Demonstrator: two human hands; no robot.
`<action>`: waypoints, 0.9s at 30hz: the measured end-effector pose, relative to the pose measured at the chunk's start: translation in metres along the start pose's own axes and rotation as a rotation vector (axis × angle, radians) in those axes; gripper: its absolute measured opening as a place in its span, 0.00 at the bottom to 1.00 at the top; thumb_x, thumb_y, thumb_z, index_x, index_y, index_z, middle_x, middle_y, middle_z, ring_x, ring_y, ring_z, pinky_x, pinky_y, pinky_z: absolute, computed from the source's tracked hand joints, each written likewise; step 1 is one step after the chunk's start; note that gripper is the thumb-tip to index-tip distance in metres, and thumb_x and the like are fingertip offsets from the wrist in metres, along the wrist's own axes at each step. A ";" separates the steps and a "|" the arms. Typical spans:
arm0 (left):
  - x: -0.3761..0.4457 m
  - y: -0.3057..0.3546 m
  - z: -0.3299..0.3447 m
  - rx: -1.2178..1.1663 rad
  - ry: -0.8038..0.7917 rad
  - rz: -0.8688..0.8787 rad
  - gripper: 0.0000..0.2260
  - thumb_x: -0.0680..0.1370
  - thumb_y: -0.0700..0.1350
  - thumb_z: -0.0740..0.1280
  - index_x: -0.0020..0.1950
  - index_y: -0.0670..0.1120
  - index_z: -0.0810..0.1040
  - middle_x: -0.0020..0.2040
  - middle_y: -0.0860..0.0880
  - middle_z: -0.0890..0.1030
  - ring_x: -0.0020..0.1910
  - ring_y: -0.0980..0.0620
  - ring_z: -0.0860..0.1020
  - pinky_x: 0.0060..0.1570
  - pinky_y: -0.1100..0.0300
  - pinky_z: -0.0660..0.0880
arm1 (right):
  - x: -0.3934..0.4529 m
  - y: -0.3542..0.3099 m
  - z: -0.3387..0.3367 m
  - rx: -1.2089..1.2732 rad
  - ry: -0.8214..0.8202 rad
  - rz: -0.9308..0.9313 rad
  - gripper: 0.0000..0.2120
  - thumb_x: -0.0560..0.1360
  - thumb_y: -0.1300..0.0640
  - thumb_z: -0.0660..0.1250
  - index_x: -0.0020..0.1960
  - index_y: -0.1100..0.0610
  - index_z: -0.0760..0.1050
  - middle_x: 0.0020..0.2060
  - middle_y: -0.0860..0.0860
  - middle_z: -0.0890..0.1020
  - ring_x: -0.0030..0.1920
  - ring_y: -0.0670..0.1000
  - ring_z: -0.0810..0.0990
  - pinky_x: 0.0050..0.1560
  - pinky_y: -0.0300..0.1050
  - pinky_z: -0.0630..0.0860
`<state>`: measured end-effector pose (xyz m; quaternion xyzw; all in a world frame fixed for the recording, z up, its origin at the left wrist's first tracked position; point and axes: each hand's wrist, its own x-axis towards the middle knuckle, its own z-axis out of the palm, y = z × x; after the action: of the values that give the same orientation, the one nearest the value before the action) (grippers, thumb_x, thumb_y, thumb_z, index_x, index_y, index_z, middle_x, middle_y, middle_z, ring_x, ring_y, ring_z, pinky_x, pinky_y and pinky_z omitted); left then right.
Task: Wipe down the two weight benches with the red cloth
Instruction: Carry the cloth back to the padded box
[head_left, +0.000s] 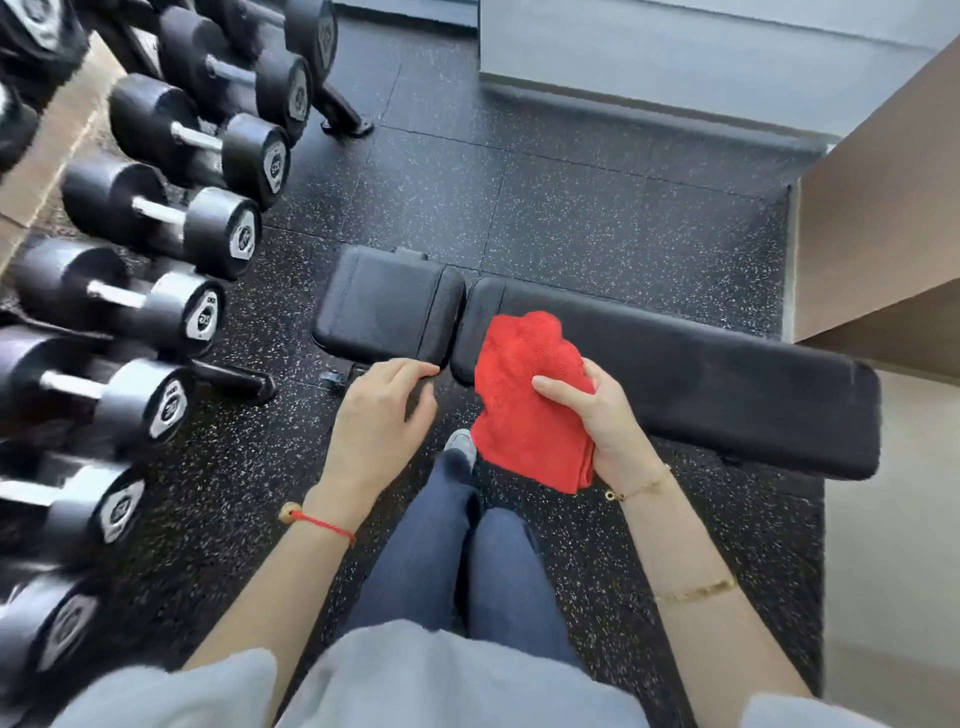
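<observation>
Head view is showing the right hand (608, 421), fingers grasping a crumpled red microfibre cloth (524, 395) above the near edge of the black padded weight bench (701, 374), by its seat gap. The left hand (384, 415) is hovering with relaxed fingers, fingertips at the seat pad's near corner. Speckled black rubber floor (571, 208) is lying open beyond the bench's far edge; black dumbbells (171, 213) are crowding the left.

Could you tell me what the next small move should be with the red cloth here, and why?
Probably lower the right hand so the red cloth lies flat on the long back pad, then sweep along it. The cloth is bunched in that hand near the pad's left end, mostly hanging off the near edge, while the left hand rests by the seat pad.
</observation>
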<state>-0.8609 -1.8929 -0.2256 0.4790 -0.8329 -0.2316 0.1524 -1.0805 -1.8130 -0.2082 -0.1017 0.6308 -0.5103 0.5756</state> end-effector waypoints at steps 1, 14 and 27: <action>-0.014 0.008 -0.016 -0.001 0.012 -0.017 0.09 0.78 0.40 0.67 0.58 0.44 0.81 0.55 0.48 0.82 0.56 0.47 0.79 0.59 0.49 0.75 | -0.018 -0.007 0.004 0.003 -0.007 0.000 0.22 0.71 0.66 0.72 0.63 0.67 0.73 0.58 0.64 0.80 0.52 0.57 0.81 0.59 0.55 0.77; -0.174 0.051 -0.136 0.005 0.182 -0.225 0.09 0.79 0.43 0.65 0.57 0.48 0.81 0.55 0.51 0.82 0.55 0.50 0.79 0.58 0.53 0.75 | -0.172 -0.028 0.047 -0.125 -0.182 -0.045 0.21 0.70 0.63 0.74 0.62 0.65 0.74 0.51 0.57 0.83 0.49 0.53 0.82 0.52 0.49 0.80; -0.370 -0.006 -0.204 -0.015 0.500 -0.694 0.10 0.80 0.44 0.64 0.58 0.48 0.81 0.56 0.52 0.83 0.57 0.51 0.79 0.60 0.57 0.72 | -0.240 0.034 0.190 -0.419 -0.563 0.000 0.19 0.67 0.60 0.78 0.55 0.56 0.79 0.49 0.56 0.85 0.48 0.56 0.84 0.52 0.54 0.81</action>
<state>-0.5766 -1.6228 -0.0678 0.7713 -0.5578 -0.1518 0.2662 -0.8310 -1.7258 -0.0493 -0.3544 0.5383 -0.3219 0.6935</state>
